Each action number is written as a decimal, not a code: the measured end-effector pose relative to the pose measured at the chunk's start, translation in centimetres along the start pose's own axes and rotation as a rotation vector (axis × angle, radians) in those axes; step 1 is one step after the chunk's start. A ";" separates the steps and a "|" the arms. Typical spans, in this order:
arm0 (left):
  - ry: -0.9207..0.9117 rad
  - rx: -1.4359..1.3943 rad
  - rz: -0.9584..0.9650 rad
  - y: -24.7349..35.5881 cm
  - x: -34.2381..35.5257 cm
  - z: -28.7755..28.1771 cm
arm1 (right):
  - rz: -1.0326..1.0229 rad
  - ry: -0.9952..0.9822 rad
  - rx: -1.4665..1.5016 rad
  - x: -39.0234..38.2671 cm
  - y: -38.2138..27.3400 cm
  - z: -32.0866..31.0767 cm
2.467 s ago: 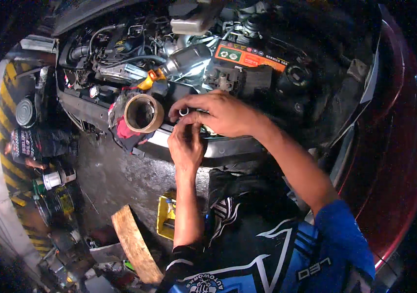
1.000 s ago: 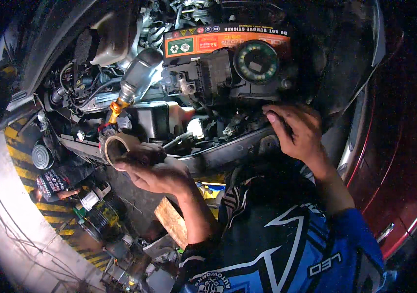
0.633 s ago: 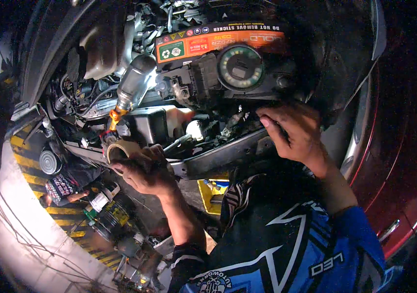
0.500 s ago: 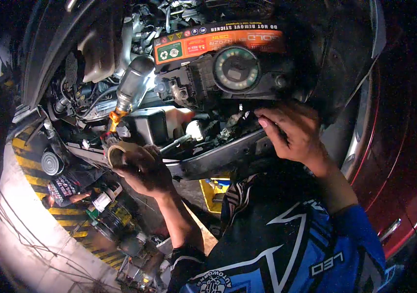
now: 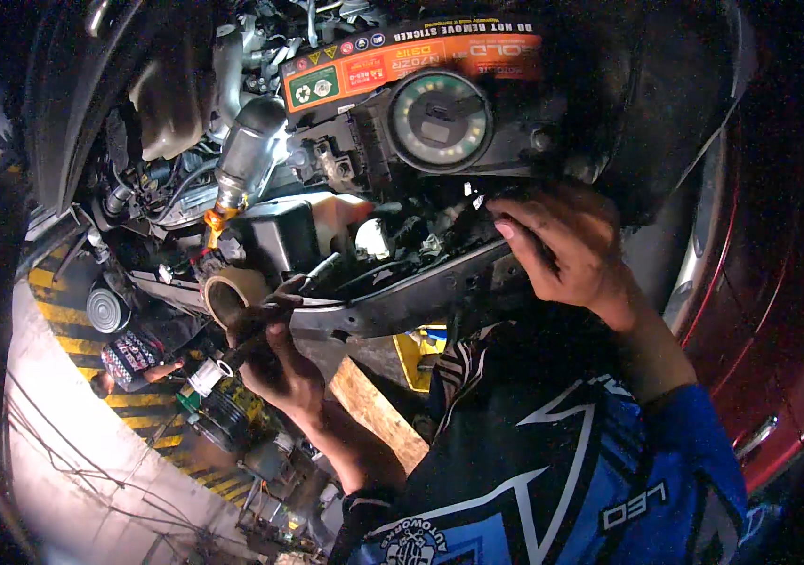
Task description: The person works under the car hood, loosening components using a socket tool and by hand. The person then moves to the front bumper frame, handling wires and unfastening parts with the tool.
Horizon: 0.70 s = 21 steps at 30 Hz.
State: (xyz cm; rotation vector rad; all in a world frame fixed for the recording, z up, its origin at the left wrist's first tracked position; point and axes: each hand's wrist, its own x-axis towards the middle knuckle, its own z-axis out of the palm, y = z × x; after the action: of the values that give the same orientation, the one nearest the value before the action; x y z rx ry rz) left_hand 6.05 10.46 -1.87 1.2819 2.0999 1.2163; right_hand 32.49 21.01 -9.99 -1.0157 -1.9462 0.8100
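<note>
My left hand (image 5: 284, 372) is closed near the front edge of a car's engine bay. A slim metal rod-like tool (image 5: 322, 273) sticks out past its fingertips, and the shadowed grip hides the rest. Just beyond the fingers, a beige tape roll (image 5: 212, 294) sits on edge. My right hand (image 5: 562, 245) is bent with its fingers together over a dark gap behind the front panel. Small pale bits (image 5: 474, 196) show at its fingertips; what it pinches is too dark to make out.
A car battery with an orange label (image 5: 506, 64) stands at the back, a round lit lamp (image 5: 440, 121) before it. A work light (image 5: 256, 132) shines at left. Another person (image 5: 134, 358) is low at the left beside a striped floor marking. A red car panel (image 5: 750, 311) is at right.
My left hand has moved down and toward me, drawing the rod-like tool back from the white part and baring more of the tape roll. My right hand stays nearly in place.
</note>
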 end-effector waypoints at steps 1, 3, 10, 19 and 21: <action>0.011 0.061 0.006 -0.1 -0.1 -0.1 | 0.001 0.001 0.003 0.1 0.0 0.0; 0.019 0.127 0.013 -0.4 -0.3 -0.1 | -0.029 0.034 0.022 0.0 0.1 0.1; 0.112 0.101 -0.008 -2.2 -1.1 0.7 | -0.042 0.028 0.036 0.0 0.2 0.1; 0.151 0.056 -0.096 -3.3 -1.1 1.7 | -0.069 0.050 0.039 -0.1 0.5 0.3; 0.178 0.083 -0.119 -3.1 -1.1 1.9 | -0.078 0.053 0.029 -0.1 0.5 0.3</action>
State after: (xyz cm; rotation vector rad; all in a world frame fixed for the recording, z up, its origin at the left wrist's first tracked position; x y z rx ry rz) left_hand 6.36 9.77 -5.56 1.1003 2.3394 1.2440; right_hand 32.50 21.13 -10.58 -0.9292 -1.9110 0.7580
